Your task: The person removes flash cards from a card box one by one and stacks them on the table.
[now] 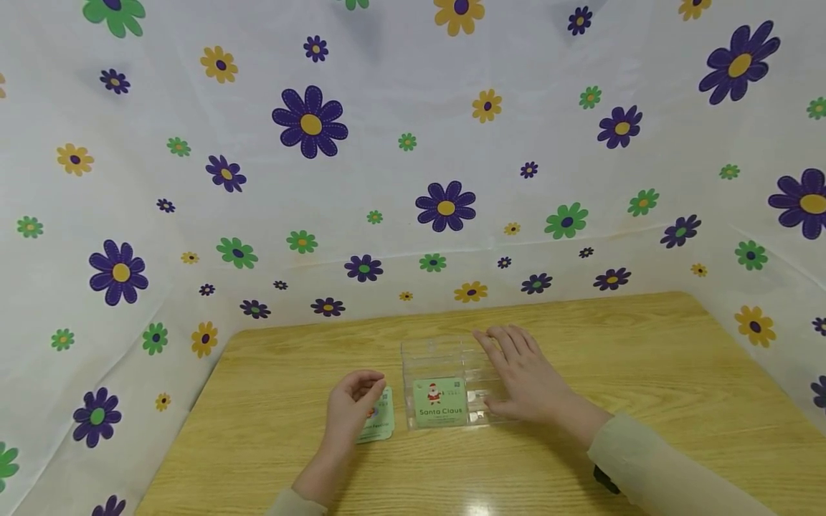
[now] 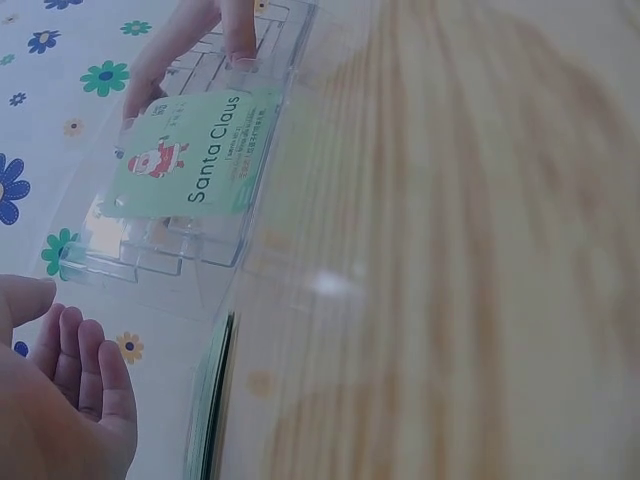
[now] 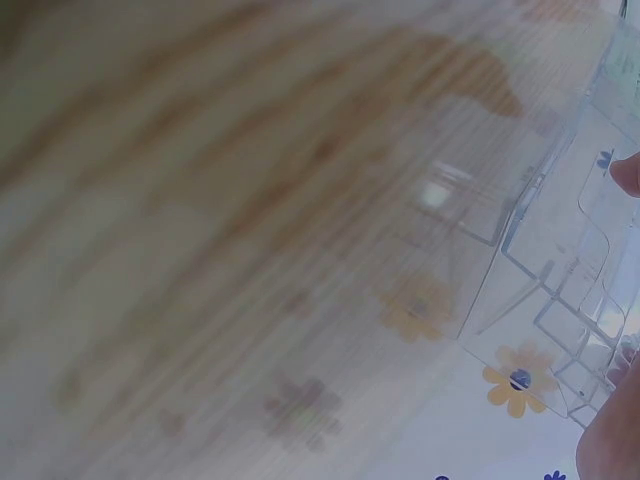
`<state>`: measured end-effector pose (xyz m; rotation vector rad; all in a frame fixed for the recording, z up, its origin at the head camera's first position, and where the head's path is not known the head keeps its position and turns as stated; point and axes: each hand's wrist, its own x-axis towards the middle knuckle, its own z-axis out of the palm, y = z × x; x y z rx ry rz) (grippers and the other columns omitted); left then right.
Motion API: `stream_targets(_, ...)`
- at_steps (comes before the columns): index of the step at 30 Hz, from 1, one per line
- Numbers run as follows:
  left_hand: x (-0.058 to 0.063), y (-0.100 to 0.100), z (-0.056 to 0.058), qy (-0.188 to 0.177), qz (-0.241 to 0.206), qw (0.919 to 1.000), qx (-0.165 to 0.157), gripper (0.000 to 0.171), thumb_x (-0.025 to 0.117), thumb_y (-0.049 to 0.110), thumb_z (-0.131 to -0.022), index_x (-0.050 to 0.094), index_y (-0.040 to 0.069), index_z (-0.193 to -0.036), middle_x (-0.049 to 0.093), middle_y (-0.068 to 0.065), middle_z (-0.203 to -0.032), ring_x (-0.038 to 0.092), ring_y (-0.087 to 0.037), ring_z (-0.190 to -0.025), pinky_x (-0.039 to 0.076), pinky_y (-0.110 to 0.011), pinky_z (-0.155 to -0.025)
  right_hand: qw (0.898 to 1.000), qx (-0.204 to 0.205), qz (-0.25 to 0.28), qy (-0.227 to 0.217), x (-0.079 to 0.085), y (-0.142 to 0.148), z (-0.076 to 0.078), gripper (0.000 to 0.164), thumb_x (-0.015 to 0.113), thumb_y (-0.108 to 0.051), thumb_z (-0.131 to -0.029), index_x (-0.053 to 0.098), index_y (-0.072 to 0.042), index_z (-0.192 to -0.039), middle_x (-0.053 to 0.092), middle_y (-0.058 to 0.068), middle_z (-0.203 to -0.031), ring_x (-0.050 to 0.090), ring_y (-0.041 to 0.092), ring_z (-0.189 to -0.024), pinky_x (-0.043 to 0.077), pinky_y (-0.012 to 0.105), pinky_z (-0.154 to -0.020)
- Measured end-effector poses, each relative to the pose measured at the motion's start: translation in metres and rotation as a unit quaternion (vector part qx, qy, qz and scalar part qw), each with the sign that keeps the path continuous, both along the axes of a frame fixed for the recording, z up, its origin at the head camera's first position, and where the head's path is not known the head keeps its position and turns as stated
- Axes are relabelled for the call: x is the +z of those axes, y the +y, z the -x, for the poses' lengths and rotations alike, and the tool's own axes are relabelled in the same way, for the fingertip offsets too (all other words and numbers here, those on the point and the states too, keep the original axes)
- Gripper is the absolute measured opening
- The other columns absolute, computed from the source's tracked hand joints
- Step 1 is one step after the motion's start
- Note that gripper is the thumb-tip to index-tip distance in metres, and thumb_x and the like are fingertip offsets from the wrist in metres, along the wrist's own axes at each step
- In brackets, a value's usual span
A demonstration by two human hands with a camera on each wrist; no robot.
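Note:
A clear plastic card holder (image 1: 413,358) with stepped dividers stands mid-table. In its left part sits a green card (image 1: 440,402) reading "Santa Claus" with a Santa picture. My right hand (image 1: 524,378) spans the holder's right side, thumb at the near edge and fingers toward the far side, gripping it. Left of the holder lies a small stack of green cards (image 1: 382,423), partly covered by my left hand (image 1: 348,405). Seen from the left wrist, that hand's fingers are loosely bent, thumb apart, with nothing between them. The right wrist view catches only part of the right hand (image 3: 612,430).
The wood-grain table (image 1: 271,444) is backed and flanked by a white flower-print cloth (image 1: 387,172). Something dark (image 1: 605,479) shows beneath the right sleeve.

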<state>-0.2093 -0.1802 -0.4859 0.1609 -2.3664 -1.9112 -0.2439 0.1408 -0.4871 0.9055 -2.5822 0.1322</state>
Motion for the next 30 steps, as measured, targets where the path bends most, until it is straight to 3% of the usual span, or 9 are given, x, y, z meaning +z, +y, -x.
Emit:
stream_targets(5, 0.001, 0.003, 0.001, 0.003, -0.003, 1.0000, -0.005, 0.019, 0.072, 0.005, -0.101, 0.071, -0.005, -0.117, 0.069, 0.000, -0.097, 0.062, -0.005, -0.082, 0.051, -0.017, -0.064, 1.000, 0.002, 0.003, 0.015, -0.001, 0.000, 0.001, 0.114, 0.082, -0.056, -0.077, 0.028, -0.006, -0.164, 0.044, 0.020, -0.151, 0.044, 0.040, -0.140, 0.035, 0.059, -0.124)
stream_targets(12, 0.000, 0.007, 0.002, 0.019, 0.001, 0.9998, -0.009, 0.018, 0.071, 0.003, -0.100, 0.071, -0.007, -0.115, 0.072, -0.007, -0.102, 0.063, -0.003, -0.084, 0.055, -0.014, -0.076, 1.000, -0.003, -0.003, 0.009, 0.002, 0.000, 0.000, 0.113, 0.082, -0.056, -0.078, 0.028, -0.006, -0.164, 0.044, 0.020, -0.151, 0.044, 0.040, -0.141, 0.035, 0.059, -0.124)
stream_targets(30, 0.000, 0.018, -0.001, 0.028, 0.005, 0.9993, -0.026, 0.020, 0.073, 0.007, -0.101, 0.072, -0.007, -0.115, 0.075, -0.014, -0.109, 0.062, -0.003, -0.087, 0.054, -0.015, -0.079, 1.000, -0.003, -0.007, -0.007, 0.003, -0.001, -0.001, 0.113, 0.080, -0.058, -0.080, 0.027, -0.006, -0.165, 0.044, 0.019, -0.152, 0.043, 0.039, -0.143, 0.034, 0.058, -0.126)
